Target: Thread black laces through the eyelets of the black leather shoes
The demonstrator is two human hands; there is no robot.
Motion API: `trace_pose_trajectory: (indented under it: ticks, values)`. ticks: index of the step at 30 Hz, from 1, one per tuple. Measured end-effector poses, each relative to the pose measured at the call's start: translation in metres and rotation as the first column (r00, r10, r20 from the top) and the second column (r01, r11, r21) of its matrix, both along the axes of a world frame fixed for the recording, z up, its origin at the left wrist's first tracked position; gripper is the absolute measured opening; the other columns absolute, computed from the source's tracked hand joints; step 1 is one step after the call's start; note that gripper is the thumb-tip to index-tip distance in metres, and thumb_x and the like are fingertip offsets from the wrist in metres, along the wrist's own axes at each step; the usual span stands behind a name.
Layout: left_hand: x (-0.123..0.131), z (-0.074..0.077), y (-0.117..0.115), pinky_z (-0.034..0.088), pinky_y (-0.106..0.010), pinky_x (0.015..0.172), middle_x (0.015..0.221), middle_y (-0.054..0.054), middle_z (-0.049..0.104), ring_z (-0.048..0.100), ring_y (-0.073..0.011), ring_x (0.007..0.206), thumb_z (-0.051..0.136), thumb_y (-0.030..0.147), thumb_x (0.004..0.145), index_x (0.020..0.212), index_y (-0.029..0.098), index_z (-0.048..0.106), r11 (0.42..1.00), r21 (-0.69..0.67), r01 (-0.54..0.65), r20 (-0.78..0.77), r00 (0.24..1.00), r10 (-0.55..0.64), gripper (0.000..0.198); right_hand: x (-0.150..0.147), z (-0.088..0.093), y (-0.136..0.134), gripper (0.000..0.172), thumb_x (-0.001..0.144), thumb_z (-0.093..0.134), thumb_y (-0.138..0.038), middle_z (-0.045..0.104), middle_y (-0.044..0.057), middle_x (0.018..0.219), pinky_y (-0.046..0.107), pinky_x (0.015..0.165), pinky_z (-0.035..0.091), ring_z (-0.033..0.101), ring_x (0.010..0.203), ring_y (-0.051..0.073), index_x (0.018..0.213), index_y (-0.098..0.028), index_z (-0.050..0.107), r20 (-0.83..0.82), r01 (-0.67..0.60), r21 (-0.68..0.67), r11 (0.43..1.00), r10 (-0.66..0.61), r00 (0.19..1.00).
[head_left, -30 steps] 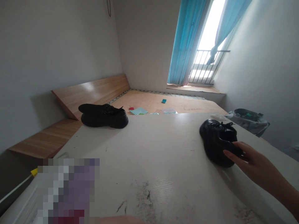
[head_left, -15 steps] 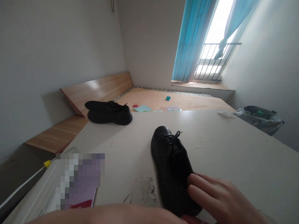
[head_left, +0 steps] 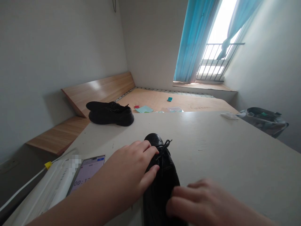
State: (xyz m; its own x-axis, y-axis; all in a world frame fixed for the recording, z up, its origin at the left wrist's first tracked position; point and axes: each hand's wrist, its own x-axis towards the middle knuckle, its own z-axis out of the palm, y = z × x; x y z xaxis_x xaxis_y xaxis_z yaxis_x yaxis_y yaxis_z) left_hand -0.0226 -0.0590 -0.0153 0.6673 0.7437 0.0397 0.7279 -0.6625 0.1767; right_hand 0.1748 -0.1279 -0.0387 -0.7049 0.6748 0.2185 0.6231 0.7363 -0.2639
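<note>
A black lace-up shoe (head_left: 162, 185) lies on the white table before me, its toe pointing away. My left hand (head_left: 134, 163) reaches across from the left and grips the shoe's front, with fingertips and thumb by the laces (head_left: 166, 149). On the near right side, my right hand (head_left: 199, 201) has its curled fingers at the shoe's opening; it is slightly blurred. The heel end is cut off by the bottom edge. A second black shoe (head_left: 110, 114) rests on its own at the table's far left corner.
A phone (head_left: 91, 169) showing a timer lies at the left, partly behind my left forearm, beside a white cable (head_left: 25, 188). A small clear plastic bag (head_left: 229, 116) is on the far right of the table (head_left: 223, 157). Beyond stand a bed board (head_left: 195, 102) and a bin (head_left: 265, 119).
My left hand has come from the bottom edge up to the shoe's laces. The shoe has shifted left and towards me. The right hand has moved left along with it.
</note>
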Motion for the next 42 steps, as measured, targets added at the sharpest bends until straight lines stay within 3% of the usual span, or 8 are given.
trace_pose_trajectory:
  ticks: [3,7,14,21,26,29,39,42]
  values:
    - [-0.001,-0.004,0.0,0.05,-0.049,0.086,0.117,-0.01,0.061,0.058,-0.0298,0.105,0.044,0.034,0.091,0.114,0.022,0.06,1.0,-0.024,0.012,0.017,1.0,-0.012,0.03,0.002,0.014,0.03,0.027,0.099,0.038,-0.034,0.062,-0.001,0.072,0.024,0.054,0.041,0.055,0.058,0.011,0.084,-0.022,0.058,-0.276,0.162,-0.169,0.972,-0.204,0.939]
    - [-0.003,-0.004,0.002,0.05,-0.048,0.086,0.116,-0.009,0.06,0.058,-0.0295,0.104,0.047,0.037,0.09,0.113,0.023,0.059,0.998,-0.056,0.029,0.062,0.998,-0.025,0.029,0.007,-0.003,0.068,0.016,0.096,0.044,-0.028,0.058,0.002,0.089,0.026,0.06,0.041,0.051,0.067,0.012,0.094,-0.021,0.059,-0.417,0.26,-0.16,0.952,-0.304,0.857]
    - [0.0,-0.009,0.008,0.046,-0.044,0.089,0.11,-0.004,0.056,0.054,-0.0243,0.101,0.051,0.03,0.087,0.105,0.023,0.057,0.98,-0.193,0.055,0.187,0.982,-0.018,0.021,0.016,-0.038,0.077,0.018,0.099,0.04,-0.026,0.054,0.003,0.102,0.031,0.082,0.043,0.053,0.093,0.015,0.105,-0.026,0.057,-0.431,0.127,-0.227,0.966,-0.216,0.876]
    - [0.006,-0.017,0.012,0.043,-0.044,0.087,0.102,-0.004,0.051,0.047,-0.025,0.102,0.05,0.026,0.084,0.087,0.02,0.053,0.96,-0.277,0.04,0.241,0.97,0.029,0.007,0.016,-0.056,0.08,0.011,0.098,0.041,-0.026,0.052,0.003,0.097,0.029,0.079,0.046,0.052,0.09,0.015,0.091,-0.023,0.047,-0.514,0.112,-0.323,0.94,-0.274,0.813]
    - [0.005,-0.021,0.013,0.042,-0.041,0.089,0.102,-0.002,0.05,0.046,-0.0219,0.102,0.051,0.022,0.085,0.087,0.022,0.053,0.942,-0.326,0.081,0.311,0.95,0.026,0.003,0.015,-0.062,0.079,0.025,0.099,0.038,-0.03,0.054,0.005,0.112,0.03,0.089,0.046,0.054,0.103,0.016,0.122,-0.027,0.048,-0.537,0.097,-0.37,0.924,-0.298,0.789]
    - [0.005,-0.024,0.013,0.042,-0.04,0.09,0.104,-0.002,0.05,0.046,-0.0216,0.102,0.051,0.021,0.085,0.092,0.023,0.054,0.947,-0.309,0.089,0.328,0.944,0.019,0.008,0.013,-0.057,0.076,0.029,0.1,0.037,-0.036,0.052,0.005,0.116,0.029,0.095,0.042,0.051,0.11,0.017,0.118,-0.029,0.058,-0.608,0.017,-0.328,0.945,-0.224,0.762]
    - [0.007,-0.021,0.013,0.044,-0.041,0.086,0.103,-0.003,0.051,0.047,-0.0226,0.1,0.053,0.021,0.083,0.089,0.023,0.056,0.963,-0.261,0.06,0.267,0.964,0.012,0.007,0.002,-0.043,0.064,0.025,0.094,0.052,-0.032,0.061,0.002,0.09,0.019,0.076,0.047,0.058,0.086,0.012,0.085,-0.025,0.074,-0.732,0.081,-0.45,0.889,-0.419,0.537]
    - [0.009,-0.021,0.016,0.044,-0.04,0.084,0.1,-0.003,0.052,0.047,-0.023,0.099,0.053,0.022,0.083,0.084,0.021,0.056,0.96,-0.274,0.051,0.246,0.969,0.019,0.004,0.005,-0.043,0.067,0.024,0.089,0.057,-0.037,0.064,0.003,0.09,0.02,0.069,0.049,0.059,0.082,0.013,0.081,-0.022,0.074,-0.738,-0.001,-0.619,0.785,-0.581,0.343]
